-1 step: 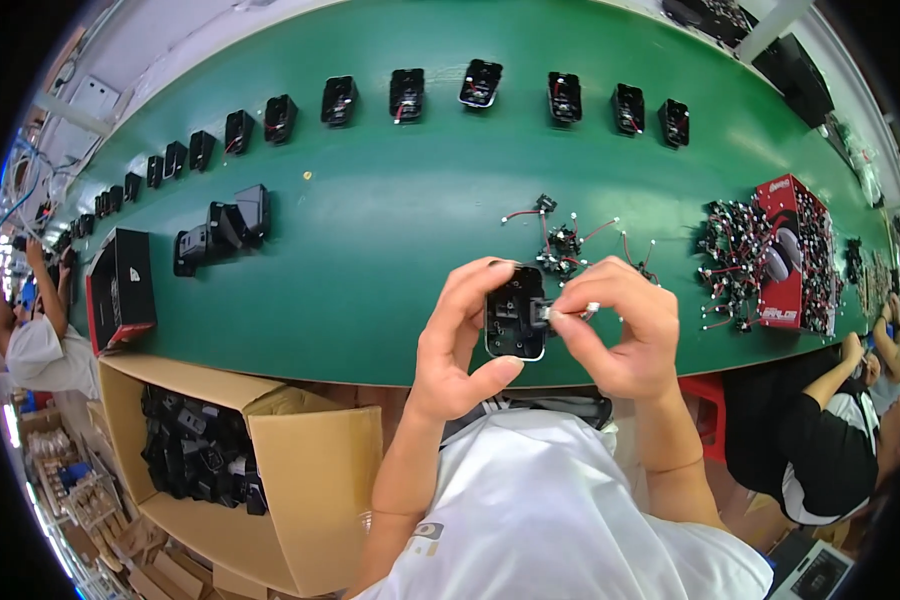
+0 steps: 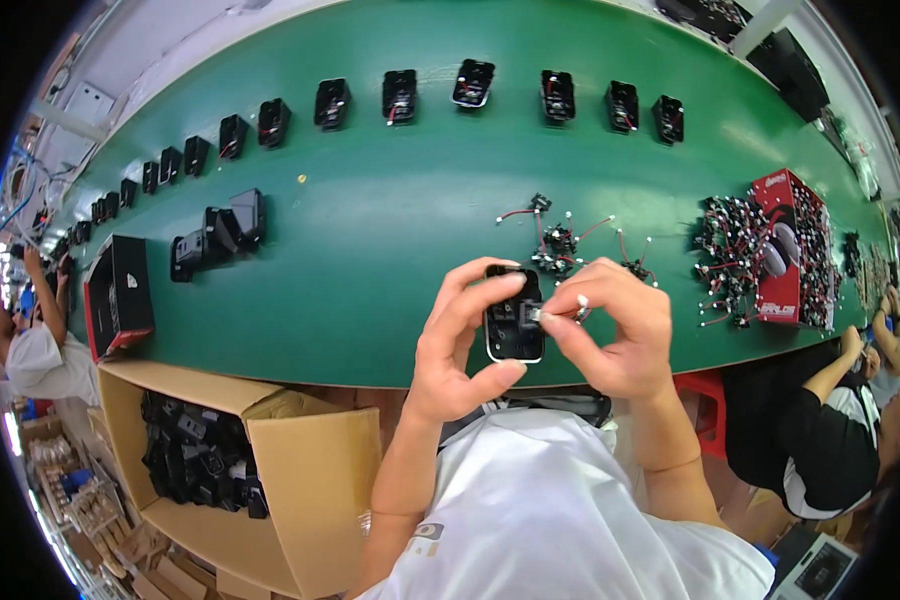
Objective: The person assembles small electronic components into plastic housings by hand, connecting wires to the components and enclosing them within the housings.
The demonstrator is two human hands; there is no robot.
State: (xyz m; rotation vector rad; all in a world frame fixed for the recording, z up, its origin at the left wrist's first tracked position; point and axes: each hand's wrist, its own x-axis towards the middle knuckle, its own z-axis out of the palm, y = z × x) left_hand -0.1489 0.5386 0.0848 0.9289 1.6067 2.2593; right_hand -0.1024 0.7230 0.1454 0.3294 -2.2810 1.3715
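Note:
My left hand (image 2: 448,345) is closed around the edges of a black plastic housing (image 2: 506,338), fingers along its far side and thumb at its near end. The housing's open inside faces up, showing small posts. My right hand (image 2: 620,335) pinches a small connector part (image 2: 533,314) with a white plug on a short wire (image 2: 582,302) at its fingertips. That part sits over the housing's right side; whether it touches the inside is hidden by my fingers. Just beyond my hands lies a loose cluster of wired connectors (image 2: 560,240) with red and black leads.
A row of similar black housings (image 2: 400,95) runs along the far side of the green table (image 2: 390,210). Stacked black housings (image 2: 220,235) lie at the left. A red box (image 2: 795,250) with many wired connectors stands at the right. An open carton (image 2: 315,480) of black parts is lower left. Co-workers sit at both sides.
My right hand has moved slightly left, bringing the connector part further over the housing. The left hand's forefinger has shifted a little over the housing's top. The whole view has shifted slightly.

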